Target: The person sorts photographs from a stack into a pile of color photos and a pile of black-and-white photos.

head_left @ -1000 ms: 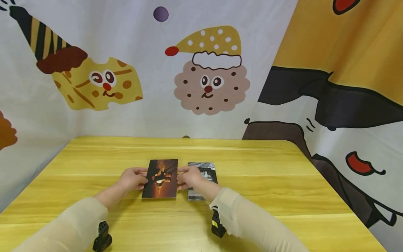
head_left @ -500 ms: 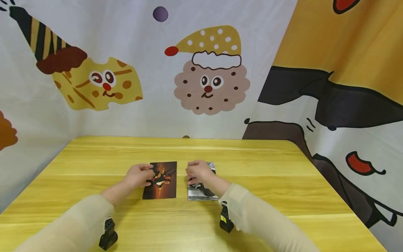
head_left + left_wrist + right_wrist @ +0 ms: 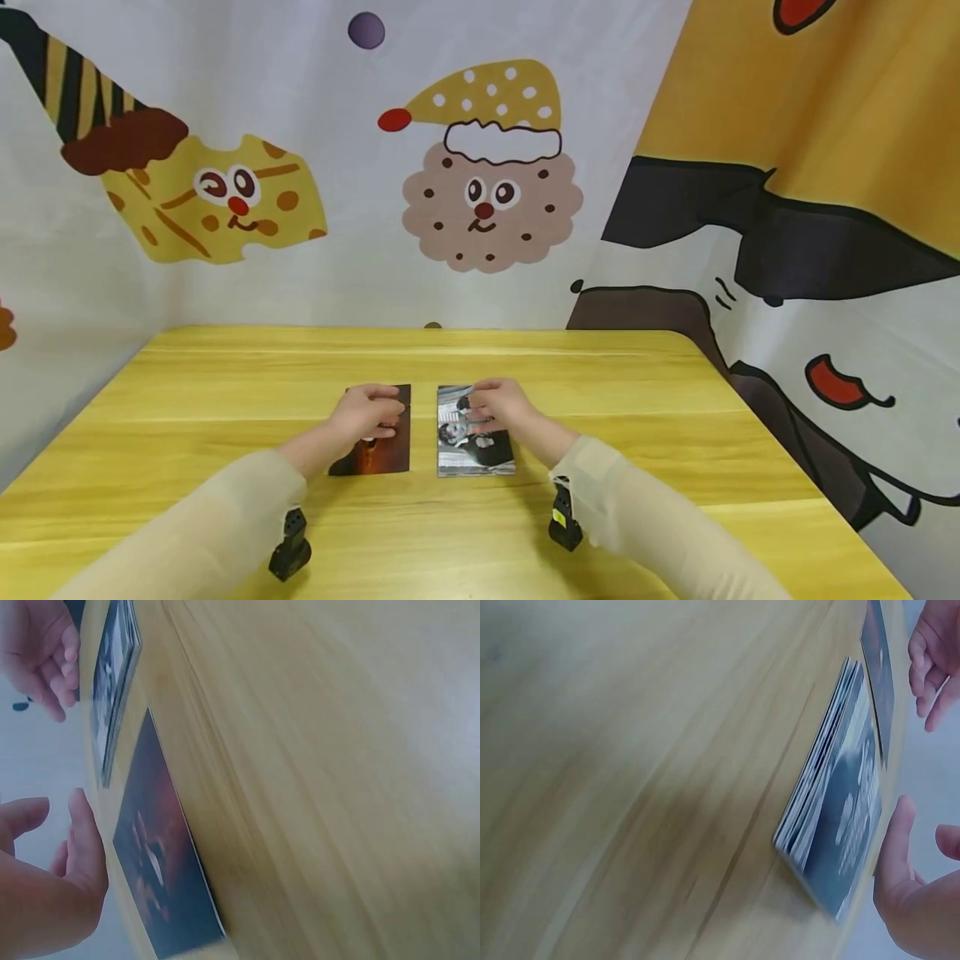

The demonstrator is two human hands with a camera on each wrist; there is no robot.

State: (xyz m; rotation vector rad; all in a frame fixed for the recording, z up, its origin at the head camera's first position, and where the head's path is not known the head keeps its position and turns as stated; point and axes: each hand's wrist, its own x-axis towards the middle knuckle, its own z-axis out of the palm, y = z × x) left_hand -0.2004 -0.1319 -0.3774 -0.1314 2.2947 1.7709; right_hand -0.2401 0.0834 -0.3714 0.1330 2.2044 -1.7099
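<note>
A dark photo card (image 3: 396, 454) with an orange-lit figure lies flat on the table, partly hidden in the head view by my left hand (image 3: 367, 414). That hand hovers above it, fingers loosely bent and apart from the card, as the left wrist view shows. To its right sits a stack of photo cards (image 3: 476, 457), topped by a black-and-white picture; its layered edges (image 3: 817, 780) show in the right wrist view. My right hand (image 3: 510, 410) is over the stack's far right part, fingers relaxed and holding nothing.
Both cards and hands are on a yellow wood-grain table (image 3: 600, 383). Behind it hangs a white cloth (image 3: 360, 283) with cartoon prints. A narrow gap of bare wood separates the single card from the stack.
Both hands held the dark card by its sides, then let go. My left hand has moved right over the card, my right hand right across the stack. The head view has shifted slightly.
</note>
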